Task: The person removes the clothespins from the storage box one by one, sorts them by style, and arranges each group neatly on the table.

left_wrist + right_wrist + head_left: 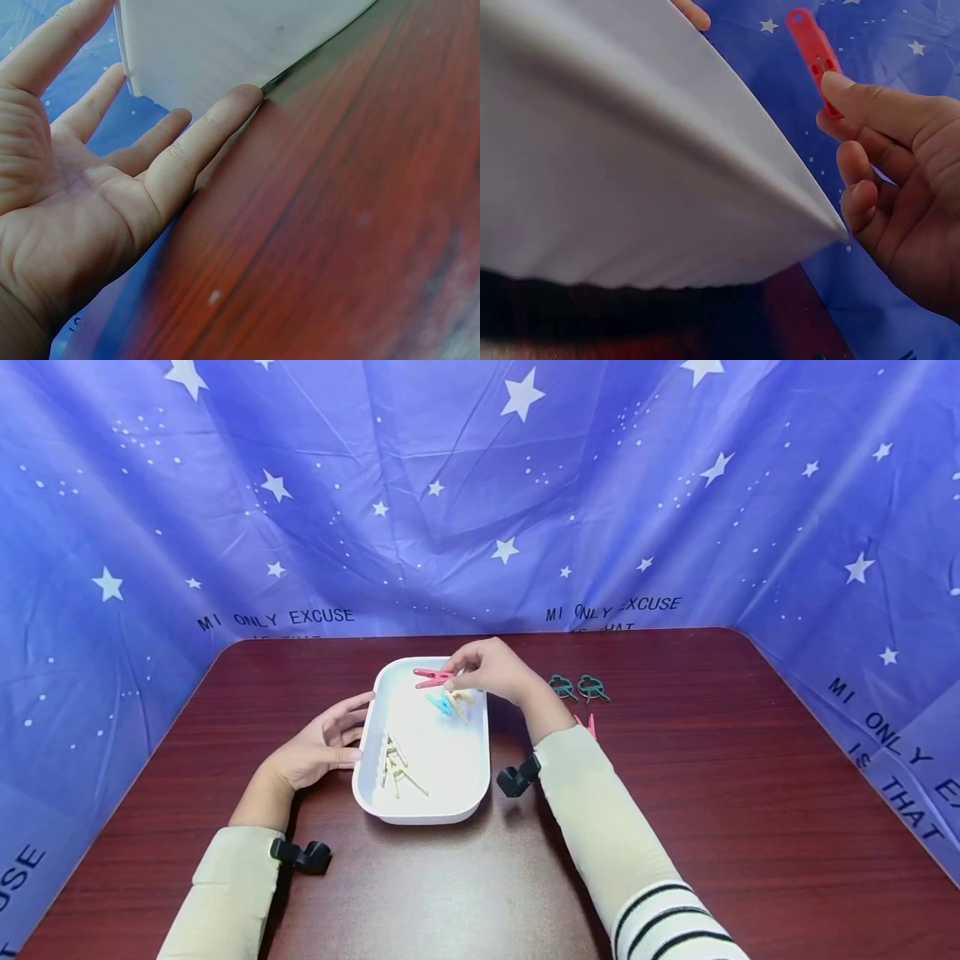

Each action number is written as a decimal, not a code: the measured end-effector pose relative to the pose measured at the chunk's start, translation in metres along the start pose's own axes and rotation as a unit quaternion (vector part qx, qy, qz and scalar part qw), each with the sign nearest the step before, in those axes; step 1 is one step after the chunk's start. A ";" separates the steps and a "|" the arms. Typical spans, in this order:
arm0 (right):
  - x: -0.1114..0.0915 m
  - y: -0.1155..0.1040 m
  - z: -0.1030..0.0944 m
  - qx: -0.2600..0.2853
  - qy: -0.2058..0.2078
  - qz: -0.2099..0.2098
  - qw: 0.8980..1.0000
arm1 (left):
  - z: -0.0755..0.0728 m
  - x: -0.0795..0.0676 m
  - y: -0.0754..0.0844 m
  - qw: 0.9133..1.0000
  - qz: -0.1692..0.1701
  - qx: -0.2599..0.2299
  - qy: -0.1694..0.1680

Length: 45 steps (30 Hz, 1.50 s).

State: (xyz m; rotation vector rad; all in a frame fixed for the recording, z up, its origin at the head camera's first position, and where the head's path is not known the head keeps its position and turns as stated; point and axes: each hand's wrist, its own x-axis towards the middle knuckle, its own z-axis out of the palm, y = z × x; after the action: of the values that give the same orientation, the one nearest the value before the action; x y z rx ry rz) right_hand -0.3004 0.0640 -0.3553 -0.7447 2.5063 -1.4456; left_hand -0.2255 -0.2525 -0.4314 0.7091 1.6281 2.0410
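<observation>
A white tray (431, 752) stands on the table, with wooden clothespins (395, 768) in its near left part and a blue clothespin (440, 703) beside more wooden ones toward the far right. Over the far end, my right hand (495, 670) pinches a red clothespin (431, 677) between thumb and fingers, seen also as a red clip (815, 60) in the right wrist view. My left hand (321, 745) rests against the tray's left side. In the left wrist view its fingers (202, 135) are extended, touching the tray wall (217, 52).
Two green clips (591, 687) lie right of the tray, behind my right forearm. Another red clothespin (590, 725) shows partly past the right sleeve. A blue star-patterned cloth (450, 527) hangs behind and beside the dark red table (712, 760).
</observation>
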 end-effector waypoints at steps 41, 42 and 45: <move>-0.087 0.029 -0.023 0.150 0.191 0.061 0.968 | 0.003 -0.001 0.002 1.000 -0.015 0.005 0.019; -0.089 0.030 -0.024 0.158 0.191 0.058 0.967 | 0.003 -0.001 0.002 1.000 -0.016 0.006 0.019; -0.094 0.034 -0.027 0.176 0.196 0.054 0.963 | 0.003 -0.001 0.002 1.000 -0.018 0.008 0.021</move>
State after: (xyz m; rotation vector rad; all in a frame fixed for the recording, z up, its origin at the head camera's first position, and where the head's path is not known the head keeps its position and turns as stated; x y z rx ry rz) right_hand -0.2406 0.1447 -0.3798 -0.2726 2.3842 -2.0888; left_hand -0.2227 -0.2512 -0.4286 0.6407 1.6695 2.0330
